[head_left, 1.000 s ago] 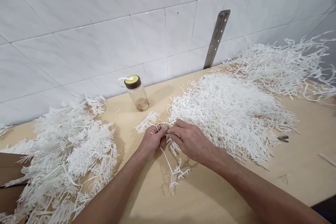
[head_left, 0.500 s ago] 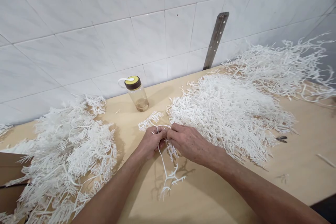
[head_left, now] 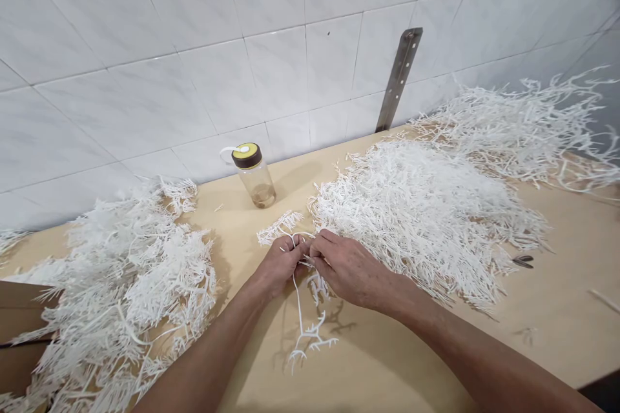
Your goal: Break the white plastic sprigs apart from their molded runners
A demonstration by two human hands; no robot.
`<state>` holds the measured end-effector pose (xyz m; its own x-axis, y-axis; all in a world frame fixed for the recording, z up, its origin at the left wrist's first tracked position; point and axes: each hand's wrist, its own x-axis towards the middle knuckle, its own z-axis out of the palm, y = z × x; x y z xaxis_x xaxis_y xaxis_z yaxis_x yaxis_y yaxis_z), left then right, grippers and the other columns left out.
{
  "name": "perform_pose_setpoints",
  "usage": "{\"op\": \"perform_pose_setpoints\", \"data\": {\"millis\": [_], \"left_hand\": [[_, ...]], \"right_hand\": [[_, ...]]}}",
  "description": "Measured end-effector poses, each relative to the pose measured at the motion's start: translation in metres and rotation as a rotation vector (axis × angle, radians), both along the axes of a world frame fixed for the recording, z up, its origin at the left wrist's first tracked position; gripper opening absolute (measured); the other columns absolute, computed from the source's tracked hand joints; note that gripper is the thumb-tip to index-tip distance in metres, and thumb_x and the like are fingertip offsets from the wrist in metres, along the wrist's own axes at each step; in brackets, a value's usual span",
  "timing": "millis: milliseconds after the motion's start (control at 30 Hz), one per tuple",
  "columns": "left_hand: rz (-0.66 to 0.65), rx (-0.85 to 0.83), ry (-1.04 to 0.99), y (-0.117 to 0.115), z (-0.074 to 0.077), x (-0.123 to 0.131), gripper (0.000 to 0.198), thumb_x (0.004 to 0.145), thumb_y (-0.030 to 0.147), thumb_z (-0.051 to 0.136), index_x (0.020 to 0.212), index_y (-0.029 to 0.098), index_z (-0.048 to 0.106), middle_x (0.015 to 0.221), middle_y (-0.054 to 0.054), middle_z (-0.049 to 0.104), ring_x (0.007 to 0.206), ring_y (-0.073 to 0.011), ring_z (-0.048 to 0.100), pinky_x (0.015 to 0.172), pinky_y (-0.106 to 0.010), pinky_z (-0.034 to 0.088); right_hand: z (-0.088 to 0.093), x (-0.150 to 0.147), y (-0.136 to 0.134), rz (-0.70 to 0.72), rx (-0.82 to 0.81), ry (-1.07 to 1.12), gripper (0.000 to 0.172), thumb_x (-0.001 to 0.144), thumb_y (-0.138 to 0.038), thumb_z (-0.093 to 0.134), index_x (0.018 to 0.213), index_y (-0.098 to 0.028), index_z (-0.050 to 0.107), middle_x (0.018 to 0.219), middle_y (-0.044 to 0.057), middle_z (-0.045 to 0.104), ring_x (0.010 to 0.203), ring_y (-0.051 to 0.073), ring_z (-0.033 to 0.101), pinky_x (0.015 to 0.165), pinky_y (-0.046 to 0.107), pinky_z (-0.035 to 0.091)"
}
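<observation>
Near the middle of the table, my left hand (head_left: 282, 262) is closed on a white branching plastic stem (head_left: 310, 335), pinched between thumb and fingers. One end of it hangs down toward me, forking into small twigs. My right hand (head_left: 346, 264) meets the left at the fingertips and grips the same stem where it curves over. The exact joint between the fingertips is hidden. Just beyond the hands lies a small white twig cluster (head_left: 278, 227), and another frilly bit shows beneath the right fingers.
Large heaps of white twigs lie left (head_left: 140, 271) and right (head_left: 426, 213), with a further pile (head_left: 518, 126) at the back right. A clear bottle (head_left: 256, 184) with a yellow-topped lid stands near the tiled wall (head_left: 203, 90). A metal bracket (head_left: 400, 80) leans there; a cardboard box (head_left: 26, 310) sits left.
The hanging forked end of the stem has swung slightly left. My fingertips have shifted a little, both hands still together. The whole view has dropped slightly in the frame.
</observation>
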<state>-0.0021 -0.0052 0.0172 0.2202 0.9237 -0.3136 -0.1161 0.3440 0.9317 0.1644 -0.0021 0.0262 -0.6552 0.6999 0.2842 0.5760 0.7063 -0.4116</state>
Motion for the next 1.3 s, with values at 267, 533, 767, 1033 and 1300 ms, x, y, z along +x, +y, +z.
{"op": "perform_pose_setpoints", "data": {"millis": [267, 533, 767, 1033, 1300], "left_hand": [[0.156, 0.019, -0.080, 0.000, -0.006, 0.007, 0.040, 0.068, 0.043, 0.079, 0.059, 0.015, 0.051, 0.052, 0.004, 0.045, 0.048, -0.0066, 0.037, 0.047, -0.021, 0.027], [0.215, 0.026, -0.083, 0.003, -0.005, 0.001, 0.038, 0.069, 0.045, 0.079, 0.064, 0.015, 0.054, 0.051, 0.005, 0.044, 0.044, -0.0056, 0.037, 0.044, -0.020, 0.026], [0.196, 0.026, -0.099, 0.003, -0.012, 0.001, 0.036, 0.075, 0.049, 0.074, 0.072, 0.016, 0.059, 0.041, 0.007, 0.040, 0.036, -0.0044, 0.031, 0.041, -0.020, 0.027], [0.149, 0.025, -0.055, 0.002, -0.008, -0.002, 0.041, 0.076, 0.054, 0.072, 0.071, 0.017, 0.055, 0.040, 0.006, 0.041, 0.031, -0.0036, 0.026, 0.033, -0.019, 0.010], [0.151, 0.029, -0.044, 0.003, -0.012, -0.003, 0.037, 0.078, 0.050, 0.070, 0.071, 0.018, 0.055, 0.040, 0.006, 0.042, 0.031, -0.0037, 0.025, 0.033, -0.020, 0.009]], "right_hand": [[0.001, -0.004, -0.008, 0.015, -0.232, 0.160, 0.018, 0.099, -0.019, 0.035, 0.084, -0.019, 0.045, 0.084, 0.003, 0.055, 0.074, 0.016, 0.050, 0.068, 0.032, 0.039], [0.016, -0.001, -0.008, -0.056, -0.399, 0.384, 0.014, 0.096, -0.024, 0.044, 0.083, -0.021, 0.049, 0.078, 0.000, 0.057, 0.066, 0.013, 0.052, 0.058, 0.027, 0.042], [0.018, 0.023, 0.013, -0.291, -0.104, 0.369, 0.009, 0.090, -0.023, 0.056, 0.081, -0.020, 0.054, 0.072, -0.001, 0.059, 0.063, 0.013, 0.054, 0.060, 0.027, 0.042], [0.014, 0.031, 0.018, -0.384, 0.092, 0.213, 0.013, 0.093, -0.023, 0.051, 0.081, -0.020, 0.055, 0.075, 0.001, 0.063, 0.063, 0.015, 0.056, 0.058, 0.027, 0.037], [0.012, 0.033, 0.020, -0.447, 0.074, 0.143, 0.014, 0.094, -0.020, 0.048, 0.083, -0.020, 0.056, 0.064, -0.002, 0.061, 0.054, 0.014, 0.051, 0.055, 0.027, 0.033]]}}
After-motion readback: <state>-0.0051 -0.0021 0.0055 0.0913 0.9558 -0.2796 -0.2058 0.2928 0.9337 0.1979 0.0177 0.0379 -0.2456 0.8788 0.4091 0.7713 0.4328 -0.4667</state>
